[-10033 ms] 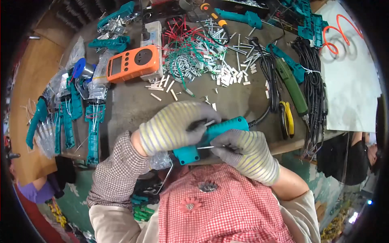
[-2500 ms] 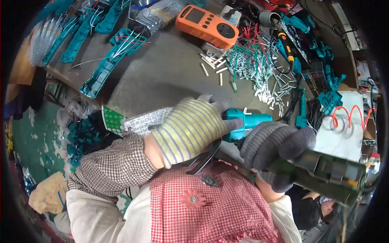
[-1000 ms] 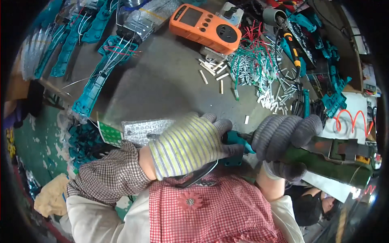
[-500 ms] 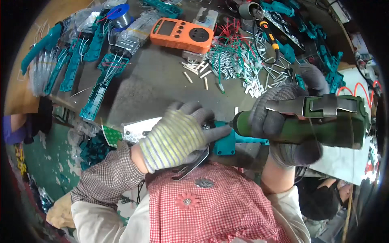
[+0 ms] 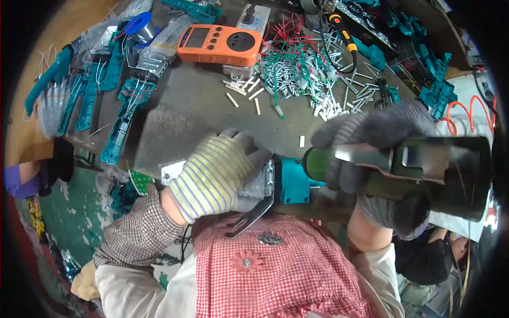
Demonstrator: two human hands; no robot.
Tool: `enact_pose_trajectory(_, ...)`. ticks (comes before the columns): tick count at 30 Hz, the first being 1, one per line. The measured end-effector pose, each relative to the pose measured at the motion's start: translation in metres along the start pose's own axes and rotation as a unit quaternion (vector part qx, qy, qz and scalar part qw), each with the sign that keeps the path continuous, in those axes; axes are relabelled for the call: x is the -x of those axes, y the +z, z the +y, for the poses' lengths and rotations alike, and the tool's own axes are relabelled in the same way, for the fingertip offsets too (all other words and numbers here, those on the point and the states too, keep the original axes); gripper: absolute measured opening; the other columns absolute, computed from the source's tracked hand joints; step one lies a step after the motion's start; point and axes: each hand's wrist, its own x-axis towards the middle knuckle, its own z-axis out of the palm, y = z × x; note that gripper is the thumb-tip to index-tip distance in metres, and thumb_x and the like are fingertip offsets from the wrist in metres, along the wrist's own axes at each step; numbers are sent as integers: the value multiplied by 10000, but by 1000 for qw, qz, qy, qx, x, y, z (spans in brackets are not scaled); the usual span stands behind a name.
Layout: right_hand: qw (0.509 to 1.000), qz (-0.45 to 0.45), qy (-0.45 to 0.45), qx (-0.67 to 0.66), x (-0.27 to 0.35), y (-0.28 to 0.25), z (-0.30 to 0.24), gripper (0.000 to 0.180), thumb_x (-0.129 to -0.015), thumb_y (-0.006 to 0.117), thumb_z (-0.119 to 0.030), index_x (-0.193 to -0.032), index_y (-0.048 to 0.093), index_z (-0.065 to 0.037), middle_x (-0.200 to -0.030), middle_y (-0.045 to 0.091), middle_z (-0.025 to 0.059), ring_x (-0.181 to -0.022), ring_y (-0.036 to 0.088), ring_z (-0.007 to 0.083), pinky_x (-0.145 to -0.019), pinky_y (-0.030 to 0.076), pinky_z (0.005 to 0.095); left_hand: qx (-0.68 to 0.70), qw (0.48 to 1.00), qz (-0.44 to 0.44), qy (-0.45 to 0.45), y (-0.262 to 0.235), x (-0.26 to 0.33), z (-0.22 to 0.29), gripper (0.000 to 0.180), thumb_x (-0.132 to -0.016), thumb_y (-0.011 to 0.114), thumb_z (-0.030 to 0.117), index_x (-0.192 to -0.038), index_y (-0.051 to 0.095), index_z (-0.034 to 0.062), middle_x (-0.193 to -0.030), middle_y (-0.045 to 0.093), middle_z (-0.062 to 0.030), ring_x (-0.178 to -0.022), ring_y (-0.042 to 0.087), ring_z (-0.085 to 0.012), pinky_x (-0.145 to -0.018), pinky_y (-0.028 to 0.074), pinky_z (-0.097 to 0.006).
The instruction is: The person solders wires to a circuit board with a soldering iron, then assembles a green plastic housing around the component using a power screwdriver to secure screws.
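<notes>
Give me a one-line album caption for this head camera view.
Gloved left hand steadies a teal tool part while right hand grips a dark green power tool.

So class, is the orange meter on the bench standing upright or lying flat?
Lying flat: the orange meter rests on its back on the bench, display and buttons facing up.

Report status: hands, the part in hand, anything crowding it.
Left hand clamped on teal power tool body. Right hand grips dark green driver pressed to its end. Loose white connectors lie beyond, apart.
</notes>
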Motion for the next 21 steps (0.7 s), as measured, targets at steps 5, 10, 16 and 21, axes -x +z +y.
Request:
enact_pose_trajectory(5, 998, 17, -17, -55, -6, -9, 2, 814, -923, 750, -684, -1329, 567, -3, -1041, 681, 83, -942, 702, 261, -1023, 534, 522, 7, 1000, 10, 12, 6, 3, -10, 827, -682, 898, 543, -1334, 702, 74, -1098, 675, -152, -1072, 669, -386, -886, 548, -511)
enact_pose_trajectory(10, 977, 197, -14, -79, 15, -13, -15, 686, -943, 746, -575, -1285, 595, 0, -947, 630, 52, -876, 638, 219, -1094, 466, 496, -4, 1000, -23, -13, 4, -1, -9, 905, -608, 931, 409, -1408, 690, 62, -1243, 701, -196, -1069, 678, -422, -930, 574, -519)
enact_pose_trajectory(16, 856, 470, -76, -203, 114, -72, -16, 579, -1001, 726, -446, -1357, 629, 0, -857, 578, 40, -726, 524, 203, -1220, 411, 539, 36, 999, -4, -3, 6, 2, -12, 897, -602, 934, 386, -1402, 663, 86, -1250, 637, -184, -1147, 633, -413, -1010, 517, -533)
enact_pose_trajectory(21, 810, 499, -81, -297, 140, -71, 4, 450, -1010, 700, -396, -1187, 567, -4, -773, 448, -4, -701, 495, 185, -1211, 442, 501, 11, 1000, 18, 6, 9, 0, -10, 924, -567, 932, 395, -1391, 672, 70, -1236, 651, -174, -1146, 628, -397, -1021, 507, -518)
